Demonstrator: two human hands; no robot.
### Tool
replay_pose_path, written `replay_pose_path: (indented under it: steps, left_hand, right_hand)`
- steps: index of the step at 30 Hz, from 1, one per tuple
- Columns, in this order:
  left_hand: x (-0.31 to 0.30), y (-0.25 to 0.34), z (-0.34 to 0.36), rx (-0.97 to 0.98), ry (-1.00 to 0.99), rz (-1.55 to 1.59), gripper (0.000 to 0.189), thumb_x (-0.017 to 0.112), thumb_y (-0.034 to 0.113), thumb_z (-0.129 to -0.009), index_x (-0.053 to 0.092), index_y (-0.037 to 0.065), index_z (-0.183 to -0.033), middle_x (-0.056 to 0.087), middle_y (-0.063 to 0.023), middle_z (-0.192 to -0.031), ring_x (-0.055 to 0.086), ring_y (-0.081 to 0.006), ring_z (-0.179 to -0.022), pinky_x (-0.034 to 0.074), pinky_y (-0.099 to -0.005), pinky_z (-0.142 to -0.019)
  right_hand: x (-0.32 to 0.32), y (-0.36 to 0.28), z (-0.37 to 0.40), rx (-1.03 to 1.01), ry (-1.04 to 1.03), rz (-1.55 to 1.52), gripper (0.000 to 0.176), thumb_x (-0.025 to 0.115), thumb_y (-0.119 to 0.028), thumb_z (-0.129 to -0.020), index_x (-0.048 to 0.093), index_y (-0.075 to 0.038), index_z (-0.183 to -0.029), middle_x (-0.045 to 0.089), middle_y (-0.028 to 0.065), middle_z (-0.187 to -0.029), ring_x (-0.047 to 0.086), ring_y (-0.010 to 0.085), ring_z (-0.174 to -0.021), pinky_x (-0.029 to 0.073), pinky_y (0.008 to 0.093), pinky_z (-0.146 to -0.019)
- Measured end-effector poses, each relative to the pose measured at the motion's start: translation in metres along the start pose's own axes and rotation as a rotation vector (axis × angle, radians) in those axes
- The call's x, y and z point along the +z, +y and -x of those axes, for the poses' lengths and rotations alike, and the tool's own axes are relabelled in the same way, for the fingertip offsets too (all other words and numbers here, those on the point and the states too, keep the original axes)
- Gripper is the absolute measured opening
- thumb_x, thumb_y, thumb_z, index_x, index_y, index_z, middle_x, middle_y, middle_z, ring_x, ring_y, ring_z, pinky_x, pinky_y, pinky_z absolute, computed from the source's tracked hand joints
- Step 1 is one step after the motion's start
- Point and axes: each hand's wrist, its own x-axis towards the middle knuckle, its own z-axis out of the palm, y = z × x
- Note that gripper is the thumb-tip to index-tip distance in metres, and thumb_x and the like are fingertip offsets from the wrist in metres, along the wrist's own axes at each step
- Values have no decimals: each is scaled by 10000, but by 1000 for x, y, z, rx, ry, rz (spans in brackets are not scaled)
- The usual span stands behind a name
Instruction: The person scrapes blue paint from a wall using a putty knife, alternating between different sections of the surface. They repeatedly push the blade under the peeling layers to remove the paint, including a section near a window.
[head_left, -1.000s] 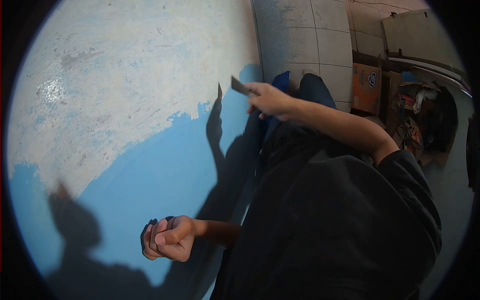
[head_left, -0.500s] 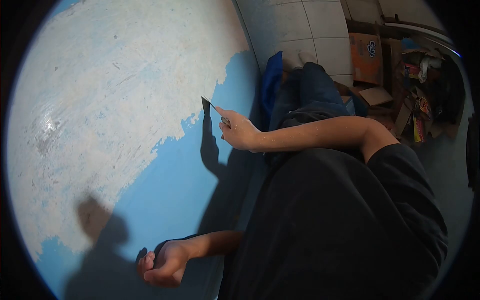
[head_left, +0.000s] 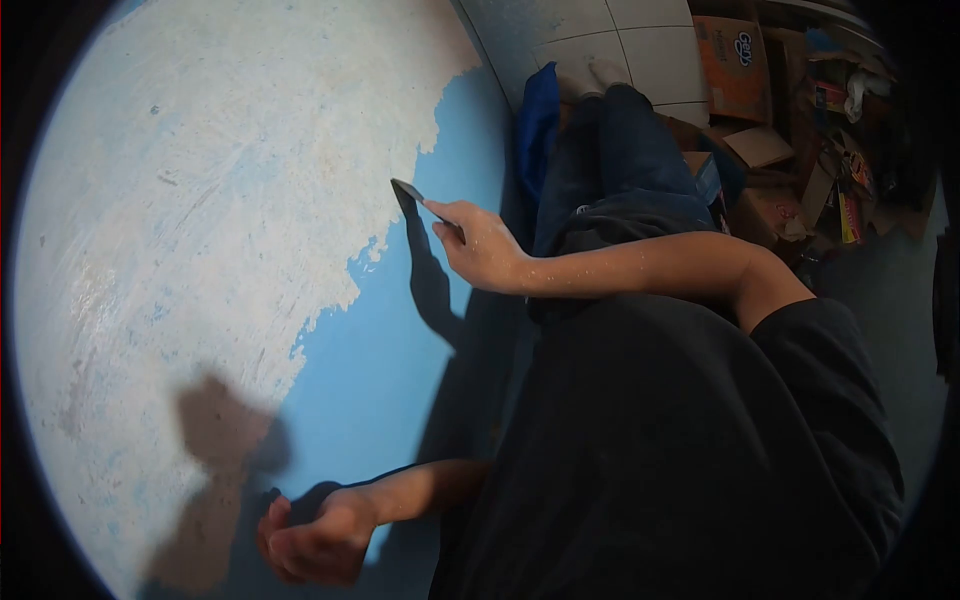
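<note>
My right hand [head_left: 482, 248] is closed around the handle of a putty knife [head_left: 408, 190], its index finger stretched along it toward the blade. The blade's edge is at the wall, just inside the whitish scraped area [head_left: 220, 190] and near its ragged border with the blue paint [head_left: 350, 370]. Small pale specks dot the right hand and forearm. Lower down, my left hand [head_left: 325, 538] is beside the blue part of the wall, somewhat blurred. Its fingers are loosely curled and apart, with nothing visible in them.
My legs in jeans [head_left: 635, 150] extend toward a white tiled surface [head_left: 660, 60]. Beside them lies a blue cloth-like item [head_left: 538, 130]. An orange cardboard box [head_left: 733, 75] and several opened cartons [head_left: 765, 150] are piled at the upper right. Shadows of my head and arms fall on the wall.
The putty knife and my right hand have shifted slightly up the view, and the blade's angle has changed. My left hand has moved a little left and down. The camera view has shifted slightly.
</note>
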Motion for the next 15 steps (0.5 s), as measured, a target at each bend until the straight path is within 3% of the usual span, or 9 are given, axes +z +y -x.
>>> replay_pose_path:
  steps: [4,5,6,8,9,11,14,15]
  left_hand:
    - [-2,-11,3,64,73,15,484,495,178,-1007,641,32,-569,650,-45,-573,620,-164,-545,498,-289,-569]
    - [-3,-2,5,-73,64,87,481,490,205,-1016,650,16,-604,650,-77,-575,623,-185,-539,504,-299,-568]
    - [-4,-1,6,-74,50,79,483,493,222,-1020,652,14,-615,652,-82,-582,622,-198,-532,509,-300,-563]
    - [-5,-1,4,-69,26,58,489,499,255,-1028,658,10,-636,657,-91,-595,620,-223,-518,520,-303,-553]
    - [-3,3,2,-91,56,65,490,474,271,-1025,614,55,-608,615,-80,-568,569,-217,-498,488,-324,-531]
    - [6,13,2,-136,124,82,503,425,304,-1018,525,146,-551,533,-58,-515,467,-206,-459,424,-367,-486]
    - [9,13,5,-124,154,84,557,409,327,-1021,527,122,-517,461,-56,-436,409,-251,-399,453,-402,-538]
    - [-8,-17,2,-125,149,83,557,409,327,-1021,527,122,-517,461,-56,-436,409,-251,-399,453,-402,-538]
  right_hand:
    - [-3,-3,9,18,-42,-17,328,562,-87,-982,607,-20,-1299,668,180,-982,616,243,-763,501,344,-738]
    - [-2,-2,8,2,-32,-25,327,564,-88,-981,610,-22,-1298,671,181,-984,622,235,-763,502,342,-734]
    - [-2,-1,8,-13,-26,-33,326,566,-89,-980,613,-25,-1296,674,182,-986,628,227,-763,503,340,-729]
    - [-14,-10,-9,197,-98,-37,319,570,-90,-978,624,-29,-1286,682,186,-990,641,214,-769,504,333,-730]
    - [-18,-15,-15,302,-132,-41,315,572,-91,-977,630,-31,-1281,686,188,-991,648,208,-772,505,330,-731]
    - [-10,-7,0,152,-82,-10,306,564,-95,-983,638,-30,-1272,689,182,-973,645,185,-753,504,316,-712]
    - [-8,3,2,101,-66,27,305,549,-112,-990,644,-21,-1266,699,178,-975,638,151,-734,505,309,-683]
    - [-10,7,-6,124,-67,29,308,549,-115,-990,642,-18,-1266,702,182,-984,640,148,-744,506,314,-686]
